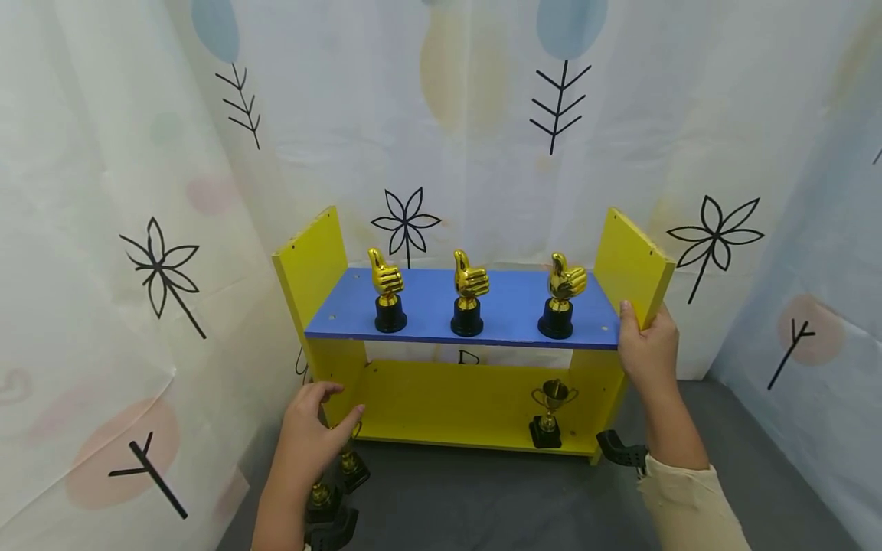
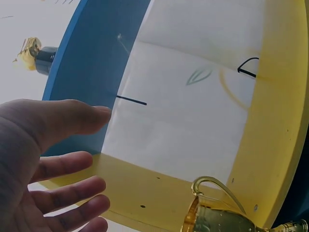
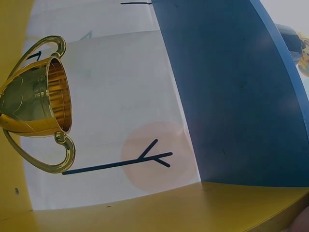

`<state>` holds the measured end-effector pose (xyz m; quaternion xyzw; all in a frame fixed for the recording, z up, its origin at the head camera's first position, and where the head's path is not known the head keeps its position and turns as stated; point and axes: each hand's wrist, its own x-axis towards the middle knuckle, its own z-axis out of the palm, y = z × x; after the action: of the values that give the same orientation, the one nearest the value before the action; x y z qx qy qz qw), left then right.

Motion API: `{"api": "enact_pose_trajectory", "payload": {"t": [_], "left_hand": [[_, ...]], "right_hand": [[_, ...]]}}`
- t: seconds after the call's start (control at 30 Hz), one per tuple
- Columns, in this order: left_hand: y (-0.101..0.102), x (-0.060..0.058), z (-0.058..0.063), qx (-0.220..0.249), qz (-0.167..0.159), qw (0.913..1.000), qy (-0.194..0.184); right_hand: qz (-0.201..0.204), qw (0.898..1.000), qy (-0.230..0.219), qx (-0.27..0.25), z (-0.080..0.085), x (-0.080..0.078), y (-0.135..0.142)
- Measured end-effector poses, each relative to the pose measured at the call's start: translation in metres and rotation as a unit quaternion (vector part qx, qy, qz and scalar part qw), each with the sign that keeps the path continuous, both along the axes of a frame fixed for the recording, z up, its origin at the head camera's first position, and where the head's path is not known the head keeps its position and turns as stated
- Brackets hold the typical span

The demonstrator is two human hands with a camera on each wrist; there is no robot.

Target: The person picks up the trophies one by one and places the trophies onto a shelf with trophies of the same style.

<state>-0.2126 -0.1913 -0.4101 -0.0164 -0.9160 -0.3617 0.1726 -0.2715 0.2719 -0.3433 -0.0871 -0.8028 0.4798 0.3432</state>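
Note:
My right hand (image 1: 650,348) grips the front edge of the shelf's yellow right side panel (image 1: 630,264), thumb on the inner face. My left hand (image 1: 310,428) hangs in front of the shelf's lower left corner, fingers apart and holding nothing. Just beneath it, two gold cup trophies with black bases, a farther one (image 1: 353,467) and a nearer one (image 1: 321,497), are partly hidden by the hand and wrist. One cup (image 2: 219,218) shows below the fingers in the left wrist view. Another two-handled gold cup trophy (image 1: 553,396) stands at the right of the yellow lower board (image 1: 448,402).
Three gold thumbs-up trophies on black bases, left (image 1: 389,282), middle (image 1: 472,283) and right (image 1: 568,283), line the blue upper board (image 1: 427,295). A yellow left side panel (image 1: 313,260) rises beside them. Patterned white cloth (image 1: 468,138) hangs behind, above a grey floor (image 1: 482,505).

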Motion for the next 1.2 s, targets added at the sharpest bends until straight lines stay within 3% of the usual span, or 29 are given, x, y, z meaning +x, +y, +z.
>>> {"api": "enact_pose_trajectory", "payload": {"t": [0.3, 0.83, 1.2], "left_hand": [[-0.004, 0.002, -0.006, -0.01, -0.006, 0.9998, -0.017], [-0.009, 0.004, -0.022, -0.036, 0.012, 0.9975, -0.061], [-0.011, 0.003, -0.03, -0.038, 0.009, 0.9973, -0.063]], "right_hand": [[-0.001, 1.0, 0.007, 0.005, -0.002, -0.001, 0.0], [0.009, 1.0, -0.004, -0.008, -0.003, -0.002, 0.001], [0.007, 1.0, 0.002, 0.0, -0.003, 0.0, 0.0]]}}
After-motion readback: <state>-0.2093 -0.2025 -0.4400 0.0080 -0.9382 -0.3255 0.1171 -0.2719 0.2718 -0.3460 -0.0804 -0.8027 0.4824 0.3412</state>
